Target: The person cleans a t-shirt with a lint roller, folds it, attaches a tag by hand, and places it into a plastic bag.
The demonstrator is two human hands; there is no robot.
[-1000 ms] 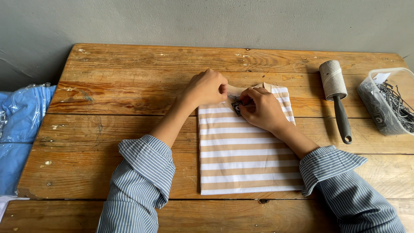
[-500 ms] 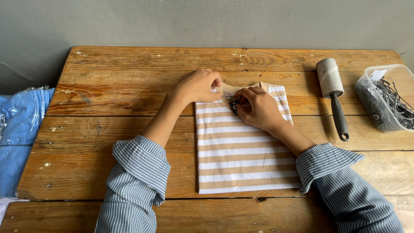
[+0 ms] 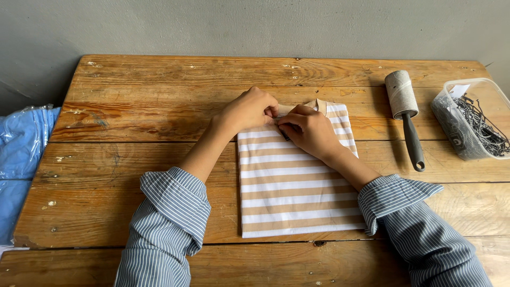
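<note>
At nine o'clock, off the table's left edge, lies a heap of blue garments in clear plastic bags (image 3: 24, 154). The worn wooden table (image 3: 159, 90) fills most of the view, set against a grey wall (image 3: 255, 26) at twelve o'clock.

Left of centre, the left hand (image 3: 248, 109) reaches in from seven o'clock, its striped grey-blue sleeve (image 3: 170, 218) rolled back to the forearm. Its fingers are curled tight into a loose fist, the tips pinched at the collar edge of the folded shirt (image 3: 292, 186). What exactly sits between them cannot be made out.

The shirt, striped tan and white, lies flat at the table's centre, folded into a neat rectangle, its tan collar toward twelve o'clock and its hem toward six.

The right hand (image 3: 308, 130) comes in from five o'clock and rests on the shirt's upper part, fingers bent and closed, thumb and forefinger meeting the left hand's tips at the collar. The two hands touch there.

Toward two o'clock, a lint roller (image 3: 404, 109) with a dark handle lies on the wood, well apart from the shirt. At three o'clock stands a clear plastic tub (image 3: 451, 122) of dark strings and tags.
</note>
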